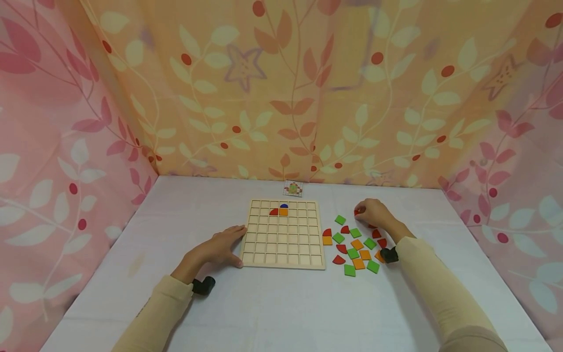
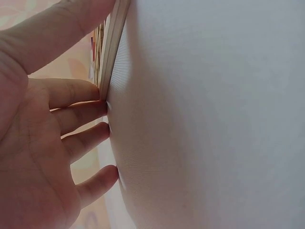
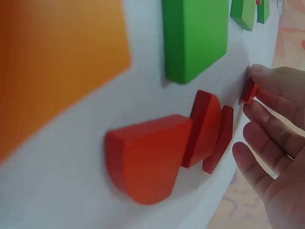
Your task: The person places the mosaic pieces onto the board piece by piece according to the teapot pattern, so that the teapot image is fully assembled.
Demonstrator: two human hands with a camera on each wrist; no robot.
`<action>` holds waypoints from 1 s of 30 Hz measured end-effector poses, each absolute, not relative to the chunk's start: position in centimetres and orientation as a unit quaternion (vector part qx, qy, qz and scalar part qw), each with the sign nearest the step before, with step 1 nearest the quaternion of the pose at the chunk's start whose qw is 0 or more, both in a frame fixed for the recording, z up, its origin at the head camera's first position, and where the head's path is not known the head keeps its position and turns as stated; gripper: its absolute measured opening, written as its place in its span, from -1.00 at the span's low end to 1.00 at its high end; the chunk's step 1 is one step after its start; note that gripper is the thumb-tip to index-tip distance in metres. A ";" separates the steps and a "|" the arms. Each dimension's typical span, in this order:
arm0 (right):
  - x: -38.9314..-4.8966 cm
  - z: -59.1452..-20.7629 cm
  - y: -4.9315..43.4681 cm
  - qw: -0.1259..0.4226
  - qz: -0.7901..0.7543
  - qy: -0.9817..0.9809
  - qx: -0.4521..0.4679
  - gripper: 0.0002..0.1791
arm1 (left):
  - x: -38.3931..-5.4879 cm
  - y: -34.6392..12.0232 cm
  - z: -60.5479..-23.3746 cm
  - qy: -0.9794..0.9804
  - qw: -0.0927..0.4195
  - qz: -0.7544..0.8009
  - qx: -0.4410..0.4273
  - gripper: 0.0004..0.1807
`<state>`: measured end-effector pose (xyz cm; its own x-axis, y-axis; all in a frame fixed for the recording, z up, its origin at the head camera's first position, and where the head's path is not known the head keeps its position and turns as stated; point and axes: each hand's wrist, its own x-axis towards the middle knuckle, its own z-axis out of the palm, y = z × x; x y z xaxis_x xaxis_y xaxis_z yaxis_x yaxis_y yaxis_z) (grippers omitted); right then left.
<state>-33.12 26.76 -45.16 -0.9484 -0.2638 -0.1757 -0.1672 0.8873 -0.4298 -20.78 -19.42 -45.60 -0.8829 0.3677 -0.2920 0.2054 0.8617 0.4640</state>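
Note:
A wooden grid board [image 1: 281,244] lies flat on the table. Three pieces sit in its upper cells: a blue half-circle [image 1: 284,206], a red quarter-circle [image 1: 274,212] and an orange square [image 1: 283,212]. My left hand [image 1: 220,246] rests at the board's left edge, thumb near the lower corner; in the left wrist view its extended fingers [image 2: 90,114] touch the edge and the cloth. Beyond the loose pieces, my right hand [image 1: 373,213] pinches a small red piece [image 3: 249,89] between thumb and fingertips, close to the tabletop. The held piece's full shape is partly hidden.
Loose green squares [image 1: 349,270], orange squares [image 1: 358,264] and red quarter-circles [image 1: 338,260] lie scattered right of the board. A small pattern card [image 1: 292,188] lies behind it. Floral curtains [image 1: 281,98] stand at the back and both sides of the white table [image 1: 272,308].

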 end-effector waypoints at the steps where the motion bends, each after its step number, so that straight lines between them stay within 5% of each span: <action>1: -33.1 -45.1 26.7 0.113 -0.211 0.964 -0.114 -0.64 | -20.8 -19.4 -45.6 0.946 0.188 0.214 0.151 0.10; 30: -33.0 -43.0 23.5 0.071 -0.223 0.960 -0.153 -0.67 | -20.4 -19.2 -45.0 0.947 0.185 0.211 0.159 0.09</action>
